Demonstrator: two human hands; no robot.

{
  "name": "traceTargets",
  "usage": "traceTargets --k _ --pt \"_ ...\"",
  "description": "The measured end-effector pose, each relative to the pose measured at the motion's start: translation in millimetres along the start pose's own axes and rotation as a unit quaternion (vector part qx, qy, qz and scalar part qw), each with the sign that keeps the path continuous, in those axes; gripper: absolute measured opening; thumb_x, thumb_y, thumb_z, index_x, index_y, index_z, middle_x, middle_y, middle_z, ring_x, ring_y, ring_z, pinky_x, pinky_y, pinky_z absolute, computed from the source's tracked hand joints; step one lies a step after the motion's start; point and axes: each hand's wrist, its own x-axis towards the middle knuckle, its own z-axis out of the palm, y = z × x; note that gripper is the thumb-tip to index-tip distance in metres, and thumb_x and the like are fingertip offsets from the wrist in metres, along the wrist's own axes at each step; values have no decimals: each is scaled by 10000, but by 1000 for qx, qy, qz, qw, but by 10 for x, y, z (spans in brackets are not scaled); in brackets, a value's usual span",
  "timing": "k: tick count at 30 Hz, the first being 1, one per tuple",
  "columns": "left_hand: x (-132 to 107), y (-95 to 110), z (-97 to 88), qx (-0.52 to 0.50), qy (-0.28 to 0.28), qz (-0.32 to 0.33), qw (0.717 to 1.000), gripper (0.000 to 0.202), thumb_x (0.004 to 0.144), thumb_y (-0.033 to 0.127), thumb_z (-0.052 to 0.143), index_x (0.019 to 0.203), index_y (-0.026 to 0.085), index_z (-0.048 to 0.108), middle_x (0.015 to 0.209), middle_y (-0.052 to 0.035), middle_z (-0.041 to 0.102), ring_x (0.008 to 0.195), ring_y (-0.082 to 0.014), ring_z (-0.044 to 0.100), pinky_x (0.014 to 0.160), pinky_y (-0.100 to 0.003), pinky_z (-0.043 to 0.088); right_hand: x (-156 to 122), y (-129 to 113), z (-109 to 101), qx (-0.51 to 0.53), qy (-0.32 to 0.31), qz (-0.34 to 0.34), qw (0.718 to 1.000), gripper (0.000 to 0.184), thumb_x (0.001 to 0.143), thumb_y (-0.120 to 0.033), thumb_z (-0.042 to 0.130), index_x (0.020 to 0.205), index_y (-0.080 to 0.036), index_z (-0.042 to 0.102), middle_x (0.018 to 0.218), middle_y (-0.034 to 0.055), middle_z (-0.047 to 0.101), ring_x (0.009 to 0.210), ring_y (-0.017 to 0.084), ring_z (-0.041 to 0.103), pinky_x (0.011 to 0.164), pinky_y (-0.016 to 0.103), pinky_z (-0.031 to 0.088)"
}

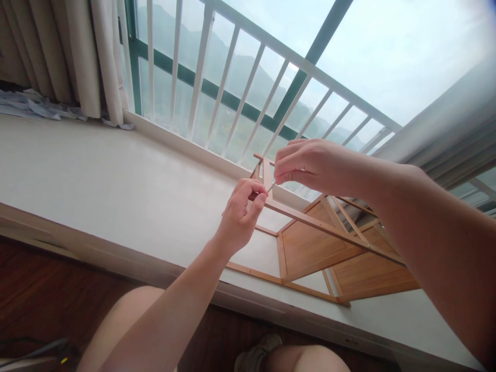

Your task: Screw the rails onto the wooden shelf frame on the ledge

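Note:
A wooden frame [318,223], with slim bars and flat panels, stands tilted in view on the white ledge. My left hand [241,211] is closed at the end of its upper bar, thumb and fingers pinched round the corner. Just above, my right hand [304,161] has its fingers pressed together on a thin metal rod [271,187], whose lower tip reaches the left fingertips. The rod's upper part is hidden in the right hand, so its exact kind does not show. Whatever small piece lies under the left fingers is also hidden.
Behind the frame runs a white railing [240,103] before a large window. The broad white ledge [96,175] extends left to a beige curtain [83,57]. Below are a dark wooden floor [34,279], my knees, a shoe [258,354] and a dark cable at lower left.

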Motion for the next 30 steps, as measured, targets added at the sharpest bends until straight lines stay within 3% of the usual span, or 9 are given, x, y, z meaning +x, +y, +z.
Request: traceTargets --k 8,13,16,20,25,30 --pt "-5 -8 6 5 -6 -4 1000 128 965 259 443 947 187 547 1034 -55 552 914 -155 534 845 -285 438 -23 -13 -83 5 3 27 1000 267 937 -278 456 826 -204 687 837 36 663 789 150 568 743 300 372" --pt "-21 -25 12 1 -4 -3 1000 135 968 263 444 959 186 555 1046 -54 554 928 -153 535 850 -283 433 -20 -157 -171 12 5 149 989 276 920 -310 467 756 -178 645 664 9 580 613 120 483 624 302 347" --pt "-22 -37 12 -4 1 -5 1000 131 964 272 454 967 188 554 1042 -51 554 930 -155 536 850 -286 435 26 -251 -103 31 -29 241 970 332 886 -362 494 623 -179 580 530 -18 451 506 99 363 534 298 274" --pt "-18 -43 6 -1 -3 -13 1000 131 962 283 460 985 192 552 1060 -55 560 931 -161 539 844 -291 438 94 -373 -54 84 -67 325 940 331 838 -355 510 559 -177 526 467 -22 397 472 97 328 497 295 230" --pt "-17 -35 -2 -1 -8 -12 1000 134 964 277 455 991 192 555 1060 -55 561 946 -164 538 848 -289 437 138 -501 -135 111 -99 371 917 297 803 -319 514 542 -178 520 445 -27 392 443 92 314 492 293 229" --pt "-19 -33 4 -3 -4 -13 1000 131 963 274 453 985 192 553 1051 -53 558 935 -163 536 835 -285 437 162 -506 -145 101 -107 383 912 289 801 -300 511 541 -176 533 456 -22 425 441 91 328 497 296 248"
